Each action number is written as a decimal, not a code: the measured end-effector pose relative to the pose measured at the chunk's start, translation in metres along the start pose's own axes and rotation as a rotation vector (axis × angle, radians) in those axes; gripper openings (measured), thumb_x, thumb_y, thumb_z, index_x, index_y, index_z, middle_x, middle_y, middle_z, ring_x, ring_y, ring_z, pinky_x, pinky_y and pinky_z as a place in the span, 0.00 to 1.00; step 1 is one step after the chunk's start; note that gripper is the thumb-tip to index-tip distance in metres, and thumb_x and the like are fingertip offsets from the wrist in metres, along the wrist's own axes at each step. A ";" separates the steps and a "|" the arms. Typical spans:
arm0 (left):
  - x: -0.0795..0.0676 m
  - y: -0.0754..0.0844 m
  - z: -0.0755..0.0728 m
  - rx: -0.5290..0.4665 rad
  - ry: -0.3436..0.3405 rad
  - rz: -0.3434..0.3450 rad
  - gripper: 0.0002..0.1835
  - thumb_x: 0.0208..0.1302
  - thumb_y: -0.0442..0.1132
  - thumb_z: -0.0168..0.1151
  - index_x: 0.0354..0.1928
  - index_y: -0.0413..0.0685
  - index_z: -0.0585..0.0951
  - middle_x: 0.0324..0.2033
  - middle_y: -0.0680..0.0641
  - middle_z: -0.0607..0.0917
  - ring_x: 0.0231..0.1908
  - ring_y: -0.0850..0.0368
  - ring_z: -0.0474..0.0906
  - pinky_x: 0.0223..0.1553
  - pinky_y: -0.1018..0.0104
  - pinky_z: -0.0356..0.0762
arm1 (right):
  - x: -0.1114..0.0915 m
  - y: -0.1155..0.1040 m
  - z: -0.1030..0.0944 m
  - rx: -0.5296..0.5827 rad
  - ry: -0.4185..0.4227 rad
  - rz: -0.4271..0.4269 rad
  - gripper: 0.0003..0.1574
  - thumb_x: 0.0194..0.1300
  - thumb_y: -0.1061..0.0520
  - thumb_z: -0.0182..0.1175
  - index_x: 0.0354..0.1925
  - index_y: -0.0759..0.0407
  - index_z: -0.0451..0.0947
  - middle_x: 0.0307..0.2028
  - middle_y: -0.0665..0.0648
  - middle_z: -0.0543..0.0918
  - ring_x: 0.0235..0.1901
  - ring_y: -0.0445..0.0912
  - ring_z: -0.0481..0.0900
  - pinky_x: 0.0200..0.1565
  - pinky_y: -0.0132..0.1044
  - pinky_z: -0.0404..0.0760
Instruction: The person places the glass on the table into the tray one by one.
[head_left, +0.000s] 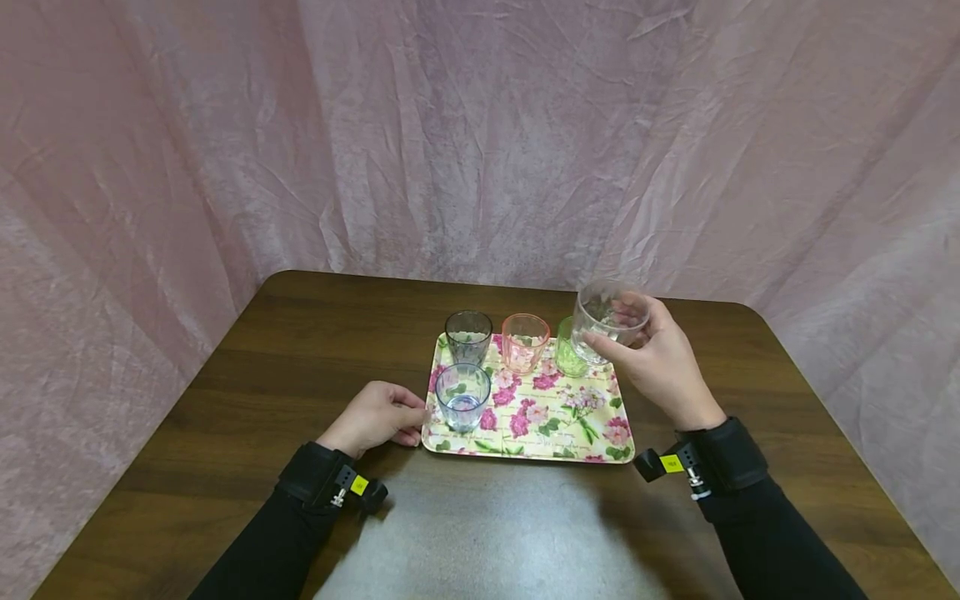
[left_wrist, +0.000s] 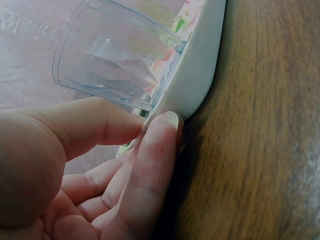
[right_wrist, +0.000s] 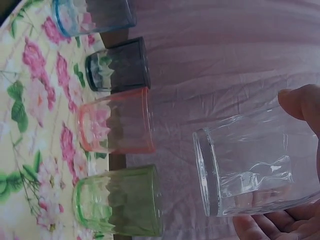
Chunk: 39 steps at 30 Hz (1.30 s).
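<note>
My right hand [head_left: 667, 367] grips a clear glass [head_left: 596, 333] upright, thumb on one side and fingers on the other. In the right wrist view its thick base [right_wrist: 205, 172] hangs above the flowered tray [head_left: 525, 442], away from the standing glasses. My left hand [head_left: 378, 418] pinches the tray's left edge, with a fingertip [left_wrist: 157, 135] against the pale outer wall. Close to that hand, a bluish glass [head_left: 462, 398] stands on the tray. Along the tray's far side stand a dark grey glass [head_left: 468, 337], an orange-pink glass [head_left: 525, 343] and a green glass [head_left: 567, 358], partly overlapped by the clear one.
The tray lies on a brown wooden table [head_left: 322, 333] with rounded far corners. Behind the table hangs a pinkish crumpled curtain [head_left: 480, 150]. Black straps with small cameras sit on both wrists.
</note>
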<state>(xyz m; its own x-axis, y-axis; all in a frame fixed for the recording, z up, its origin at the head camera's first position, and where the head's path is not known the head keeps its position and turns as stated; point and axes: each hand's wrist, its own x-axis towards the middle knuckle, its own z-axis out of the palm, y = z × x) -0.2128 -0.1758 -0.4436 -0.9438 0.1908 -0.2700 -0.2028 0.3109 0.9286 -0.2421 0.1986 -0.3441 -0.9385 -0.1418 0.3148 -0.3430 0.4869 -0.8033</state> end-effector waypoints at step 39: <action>0.000 0.002 0.000 0.000 -0.005 0.005 0.08 0.65 0.30 0.67 0.40 0.29 0.83 0.29 0.41 0.85 0.25 0.53 0.82 0.28 0.64 0.87 | -0.026 -0.014 0.040 0.094 -0.177 0.007 0.48 0.62 0.54 0.71 0.70 0.66 0.57 0.57 0.66 0.69 0.59 0.54 0.66 0.62 0.58 0.64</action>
<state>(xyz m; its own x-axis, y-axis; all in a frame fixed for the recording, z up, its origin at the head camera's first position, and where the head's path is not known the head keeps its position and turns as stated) -0.2128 -0.1752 -0.4419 -0.9434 0.1976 -0.2663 -0.1977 0.3098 0.9300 -0.2142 0.1612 -0.3613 -0.9302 -0.2922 0.2221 -0.3311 0.4070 -0.8513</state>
